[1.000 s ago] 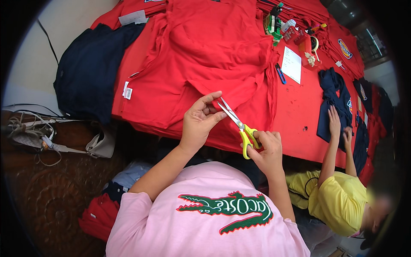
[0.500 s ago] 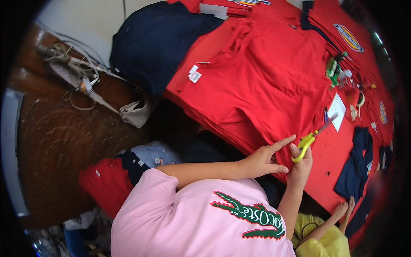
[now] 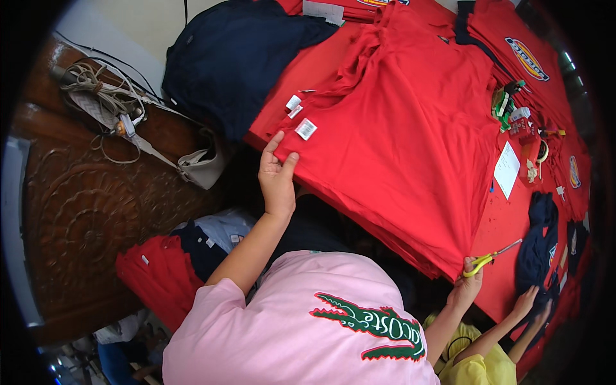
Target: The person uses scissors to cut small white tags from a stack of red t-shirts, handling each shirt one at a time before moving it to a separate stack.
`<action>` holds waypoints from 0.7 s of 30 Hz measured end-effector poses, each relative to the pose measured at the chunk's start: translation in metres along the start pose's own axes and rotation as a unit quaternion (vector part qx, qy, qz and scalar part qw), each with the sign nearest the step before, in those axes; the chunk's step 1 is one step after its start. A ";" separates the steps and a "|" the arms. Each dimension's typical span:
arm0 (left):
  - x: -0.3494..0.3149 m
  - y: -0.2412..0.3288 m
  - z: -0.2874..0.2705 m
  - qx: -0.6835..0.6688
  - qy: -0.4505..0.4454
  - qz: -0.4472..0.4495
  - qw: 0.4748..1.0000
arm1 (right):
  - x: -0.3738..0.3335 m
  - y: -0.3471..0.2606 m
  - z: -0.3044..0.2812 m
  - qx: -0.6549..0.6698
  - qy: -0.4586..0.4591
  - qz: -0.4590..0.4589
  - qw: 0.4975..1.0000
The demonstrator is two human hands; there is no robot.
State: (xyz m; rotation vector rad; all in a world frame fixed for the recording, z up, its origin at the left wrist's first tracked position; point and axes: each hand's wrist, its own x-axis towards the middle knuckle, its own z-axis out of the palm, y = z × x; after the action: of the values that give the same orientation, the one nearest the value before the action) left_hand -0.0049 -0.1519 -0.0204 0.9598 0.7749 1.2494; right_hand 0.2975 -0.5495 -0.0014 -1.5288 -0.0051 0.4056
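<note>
A red T-shirt [image 3: 398, 147] lies spread over a pile of red cloth on the table, with a white tag [image 3: 305, 129] by its left corner. My left hand [image 3: 277, 179] grips that corner, thumb and fingers closed on the fabric just below the tag. At the near right corner, my right hand [image 3: 465, 290] holds scissors [image 3: 482, 262] by their yellow handles, blades pointing right, away from the cloth. The fingers of this hand also touch the shirt's near edge.
A navy garment [image 3: 224, 64] lies at the far left. On the right are a white paper [image 3: 507, 170], small bottles and tape. Near right, a co-worker in yellow [image 3: 481, 366] handles a navy garment [image 3: 538, 244]. A carved wooden surface [image 3: 90, 199] bears cables and a bag.
My hands, close together before, have moved apart: the left to the shirt's left corner, the right towards me with the scissors. The red shirt is now flatter and its tag shows.
</note>
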 end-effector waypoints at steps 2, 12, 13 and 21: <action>-0.006 0.012 0.018 -0.017 -0.041 0.053 0.998 | 0.002 0.017 0.002 -0.002 -0.008 0.000 1.000; -0.021 0.038 0.042 0.041 -0.176 0.084 0.980 | -0.002 0.011 0.019 -0.011 -0.010 -0.019 1.000; -0.021 0.037 0.043 0.036 -0.178 0.086 0.980 | -0.002 0.011 0.019 -0.013 -0.010 -0.018 1.000; -0.023 0.043 0.045 0.066 -0.195 0.068 0.976 | 0.002 0.015 0.017 -0.117 0.053 -0.159 0.979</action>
State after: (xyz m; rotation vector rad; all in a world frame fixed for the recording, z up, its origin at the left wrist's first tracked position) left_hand 0.0135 -0.1803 0.0364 1.3372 0.4915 1.0862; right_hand 0.2916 -0.5327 -0.0154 -1.7452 -0.2185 0.0678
